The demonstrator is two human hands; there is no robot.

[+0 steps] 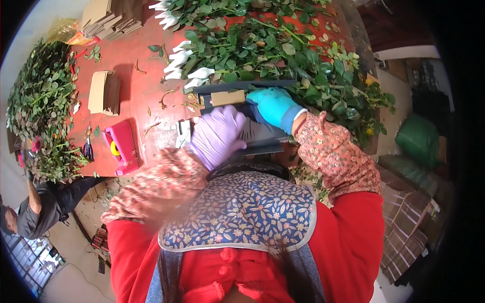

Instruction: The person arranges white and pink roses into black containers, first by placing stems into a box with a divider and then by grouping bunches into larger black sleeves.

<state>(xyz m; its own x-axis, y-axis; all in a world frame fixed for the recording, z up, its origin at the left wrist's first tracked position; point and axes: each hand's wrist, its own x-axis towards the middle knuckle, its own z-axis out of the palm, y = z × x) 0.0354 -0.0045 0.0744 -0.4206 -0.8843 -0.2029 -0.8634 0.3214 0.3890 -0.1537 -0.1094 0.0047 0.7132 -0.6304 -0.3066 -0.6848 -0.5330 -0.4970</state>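
Observation:
My left hand (217,134), in a purple glove, has curled fingers at the left end of a long dark grey box (265,148); what they grip, if anything, is hidden. My right hand (273,106), in a blue glove, is closed at the box's back part, its fingertips beside a tan cardboard block (228,98); I cannot make out what they hold. A small white-and-black tool or device (183,134) lies just left of my left hand. Bunches of leafy stems (273,50), some with white-wrapped heads, lie beyond the box.
The red table (141,81) also holds stacked flat cardboard (103,92), a pink tape dispenser (121,147), dark-handled scissors (88,150) and more greenery (35,96). Another person (40,212) is at the left. Green sacks (418,141) and bundled cartons (401,227) stand at the right.

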